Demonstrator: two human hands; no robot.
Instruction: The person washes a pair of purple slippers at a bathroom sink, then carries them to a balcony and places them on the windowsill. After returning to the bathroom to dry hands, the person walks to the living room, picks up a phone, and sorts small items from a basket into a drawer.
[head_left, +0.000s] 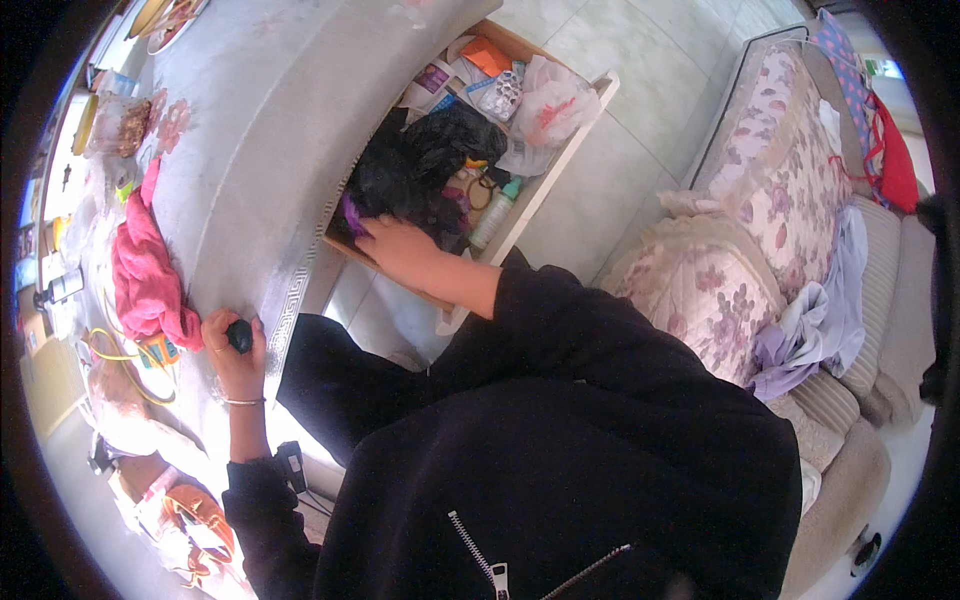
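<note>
On the cloth-covered table, my left hand (236,362) is closed around a small, dark, rounded object (240,336). Its exact kind does not show. Below the tabletop, my right hand (398,250) reaches into the near corner of a pulled-out drawer (556,178). Its fingertips dip in beside a purple item (352,213) and black plastic bags (425,150), so their grip is hidden. Around the bags lie a white bottle with a green cap (495,213), a clear plastic bag with red print (552,108), a silvery blister pack (500,97) and an orange packet (486,56).
A red cloth (145,265) lies on the table left of my left hand, with a yellow cord (118,357) nearby. A brown bag (200,520) is at lower left. To the right stands a sofa with a floral cover (770,180) and a lilac garment (820,320). Pale tiles (600,150) cover the floor.
</note>
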